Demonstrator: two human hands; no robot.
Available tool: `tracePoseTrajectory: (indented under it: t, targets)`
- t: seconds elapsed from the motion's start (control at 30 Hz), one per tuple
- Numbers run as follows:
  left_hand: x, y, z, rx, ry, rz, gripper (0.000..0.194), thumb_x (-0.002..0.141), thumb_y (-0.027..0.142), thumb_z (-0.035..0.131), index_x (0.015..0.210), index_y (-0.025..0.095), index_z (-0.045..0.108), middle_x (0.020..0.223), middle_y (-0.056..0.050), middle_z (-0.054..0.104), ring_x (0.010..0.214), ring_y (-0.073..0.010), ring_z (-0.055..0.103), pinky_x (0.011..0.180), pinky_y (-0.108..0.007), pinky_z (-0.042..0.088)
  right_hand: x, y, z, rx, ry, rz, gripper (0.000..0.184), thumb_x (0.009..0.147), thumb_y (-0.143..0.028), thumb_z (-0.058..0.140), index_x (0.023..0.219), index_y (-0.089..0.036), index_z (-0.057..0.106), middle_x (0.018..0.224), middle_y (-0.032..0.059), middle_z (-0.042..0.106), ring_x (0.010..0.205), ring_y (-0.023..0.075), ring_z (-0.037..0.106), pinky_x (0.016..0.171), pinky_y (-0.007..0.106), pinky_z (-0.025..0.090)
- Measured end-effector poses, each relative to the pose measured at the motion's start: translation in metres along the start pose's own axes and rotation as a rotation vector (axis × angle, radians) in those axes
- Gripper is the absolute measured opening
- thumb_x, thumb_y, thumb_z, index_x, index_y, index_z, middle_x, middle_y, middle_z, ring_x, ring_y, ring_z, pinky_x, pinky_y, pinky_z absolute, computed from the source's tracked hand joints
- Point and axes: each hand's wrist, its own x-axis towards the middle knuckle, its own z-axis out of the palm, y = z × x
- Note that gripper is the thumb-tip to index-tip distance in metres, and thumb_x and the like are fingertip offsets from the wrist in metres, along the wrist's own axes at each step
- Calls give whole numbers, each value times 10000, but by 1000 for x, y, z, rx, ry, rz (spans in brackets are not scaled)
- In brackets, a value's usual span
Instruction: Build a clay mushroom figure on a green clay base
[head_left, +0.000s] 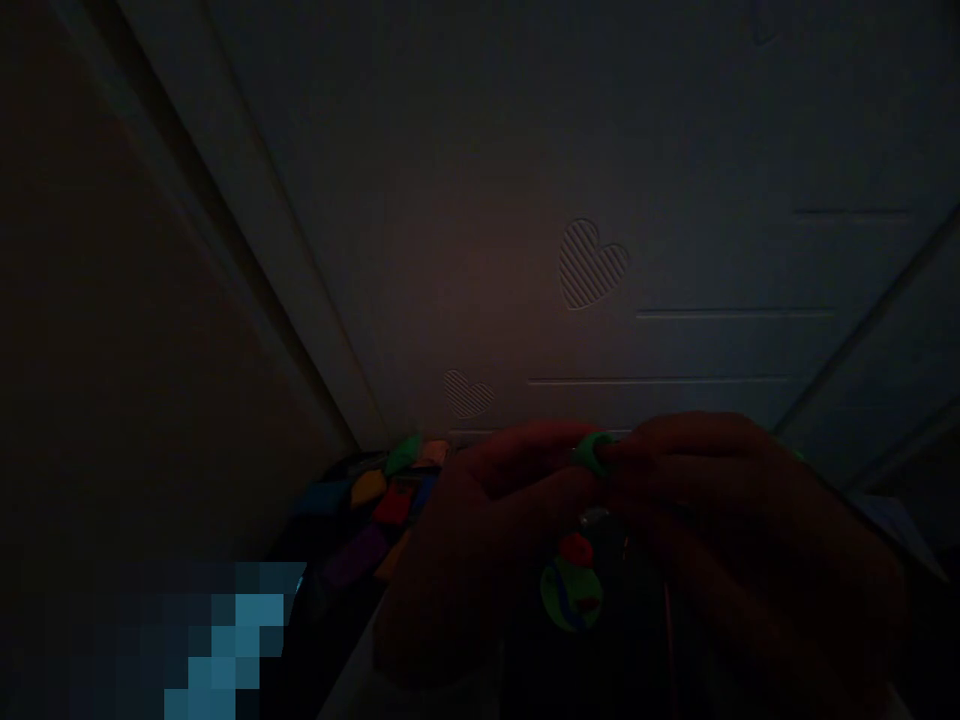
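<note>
In dim light, my left hand (502, 500) and my right hand (705, 480) meet at the lower middle of the view. Between their fingertips is a small green piece (595, 452), curved like a ring or cup, which looks like modelling clay. The left fingers pinch it from one side and the right fingertips press on it from the other. Just below the hands lies a round green disc (562, 597) with a wavy blue strip and a dark reddish spot. A small red lump (576, 549) touches its upper edge. Shadow hides most finger detail.
Several soft-looking coloured pieces, among them a red one (394, 502), a yellow one (369, 488) and a purple one (355, 556), lie left of my hands. Behind stands a pale panel (480, 250) with embossed hearts and lines. A blurred-out patch (247, 625) covers the lower left.
</note>
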Motion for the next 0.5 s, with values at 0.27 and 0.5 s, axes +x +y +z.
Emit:
tracePoseTrajectory:
  t: [0.27, 0.5]
  targets:
    - [0, 0, 2, 86, 84, 24, 133, 639, 184, 689, 768, 196, 659, 748, 5, 680, 596, -109, 591, 530, -197, 453, -2, 2, 2, 132, 71, 155, 226, 734, -158, 609, 930, -234, 528, 917, -23, 560, 858, 69, 550, 748, 152, 476]
    - [-4, -2, -3, 263, 48, 126, 183, 651, 217, 692, 821, 276, 658, 617, 54, 603, 543, -67, 552, 507, -158, 426, -3, 3, 1, 140, 53, 236, 183, 766, -189, 580, 933, -250, 536, 891, -51, 577, 809, 34, 566, 690, 72, 469]
